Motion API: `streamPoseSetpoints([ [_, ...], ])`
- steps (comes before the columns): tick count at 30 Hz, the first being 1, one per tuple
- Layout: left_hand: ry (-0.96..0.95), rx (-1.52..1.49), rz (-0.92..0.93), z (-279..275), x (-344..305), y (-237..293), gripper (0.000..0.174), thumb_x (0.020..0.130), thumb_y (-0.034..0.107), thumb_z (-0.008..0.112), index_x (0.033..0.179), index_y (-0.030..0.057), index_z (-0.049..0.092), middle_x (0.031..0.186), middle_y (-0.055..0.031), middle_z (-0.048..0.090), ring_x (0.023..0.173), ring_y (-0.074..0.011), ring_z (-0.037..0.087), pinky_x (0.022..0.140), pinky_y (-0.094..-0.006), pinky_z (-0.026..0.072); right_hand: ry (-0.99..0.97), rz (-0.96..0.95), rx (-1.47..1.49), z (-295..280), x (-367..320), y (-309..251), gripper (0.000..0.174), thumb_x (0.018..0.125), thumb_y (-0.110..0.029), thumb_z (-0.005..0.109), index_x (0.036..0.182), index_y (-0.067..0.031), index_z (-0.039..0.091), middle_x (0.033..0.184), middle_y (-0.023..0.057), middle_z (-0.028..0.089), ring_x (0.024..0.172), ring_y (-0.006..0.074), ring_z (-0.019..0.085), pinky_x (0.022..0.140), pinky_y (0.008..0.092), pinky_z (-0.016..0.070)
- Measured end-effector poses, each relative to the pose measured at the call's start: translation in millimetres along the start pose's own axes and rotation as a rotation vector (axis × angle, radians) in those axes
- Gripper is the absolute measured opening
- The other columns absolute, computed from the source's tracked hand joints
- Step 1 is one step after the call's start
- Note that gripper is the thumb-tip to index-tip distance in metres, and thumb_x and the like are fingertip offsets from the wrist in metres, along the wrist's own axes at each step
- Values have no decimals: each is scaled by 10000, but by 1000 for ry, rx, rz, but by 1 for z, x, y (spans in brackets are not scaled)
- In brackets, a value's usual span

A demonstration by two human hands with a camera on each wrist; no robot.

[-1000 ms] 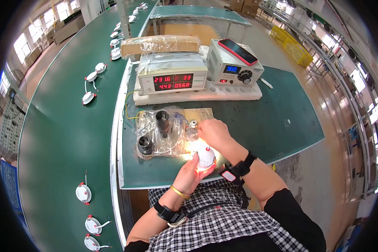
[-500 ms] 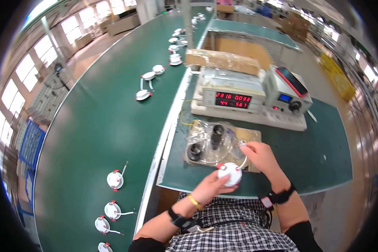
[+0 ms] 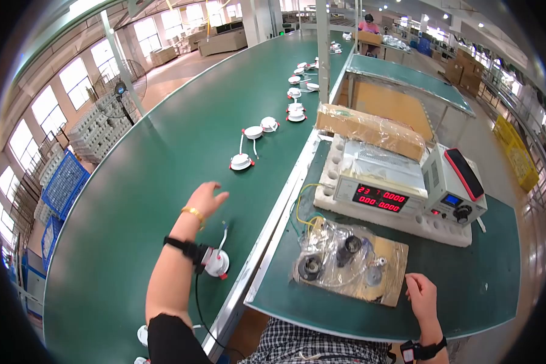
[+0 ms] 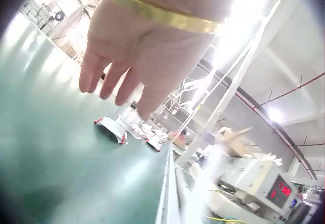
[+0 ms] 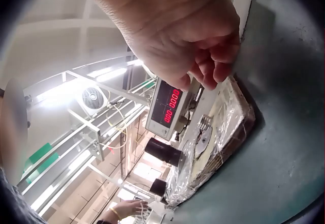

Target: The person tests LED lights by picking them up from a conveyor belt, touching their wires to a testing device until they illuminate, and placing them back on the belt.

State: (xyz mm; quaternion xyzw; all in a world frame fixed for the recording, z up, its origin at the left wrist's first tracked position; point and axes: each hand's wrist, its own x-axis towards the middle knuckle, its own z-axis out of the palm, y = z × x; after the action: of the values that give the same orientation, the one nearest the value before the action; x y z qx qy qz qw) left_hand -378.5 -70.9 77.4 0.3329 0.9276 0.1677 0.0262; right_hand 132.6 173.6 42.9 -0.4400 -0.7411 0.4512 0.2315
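Long green surface (image 3: 121, 242), white lamps (image 3: 240, 162), wrapped box (image 3: 370, 130) by meter (image 3: 379, 197), hands (image 3: 204, 201) empty, left spread, right apparently half-curled

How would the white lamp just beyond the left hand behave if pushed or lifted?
The lamp probably won't tip, being wide and low. Its thin white cord likely flexes and trails. The red clips jutting from its sides might snag.
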Motion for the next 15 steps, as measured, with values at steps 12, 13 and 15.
streamPoseSetpoints([
  [12,-39,89,27,83,161,-6,614,695,258,782,1251,249,522,1234,-156,480,1154,-326,492,1001,-397,422,108,-14,-48,-7,18,4,168,898,-93,544,952,31,643,648,32,573,530,67,508,483,213,395],
  [13,-44,86,30,77,151,-1,614,695,258,782,1251,249,522,1234,-156,480,1154,-326,492,1001,-397,422,71,-11,-59,-5,21,-4,163,886,-88,554,954,30,644,683,54,592,562,99,545,519,232,428],
  [15,-244,88,20,42,110,32,601,672,232,797,1213,230,535,1198,-171,455,1096,-359,505,986,-390,430,40,-3,-73,2,23,-18,159,875,-82,565,957,28,645,718,76,612,594,130,582,556,251,461],
])
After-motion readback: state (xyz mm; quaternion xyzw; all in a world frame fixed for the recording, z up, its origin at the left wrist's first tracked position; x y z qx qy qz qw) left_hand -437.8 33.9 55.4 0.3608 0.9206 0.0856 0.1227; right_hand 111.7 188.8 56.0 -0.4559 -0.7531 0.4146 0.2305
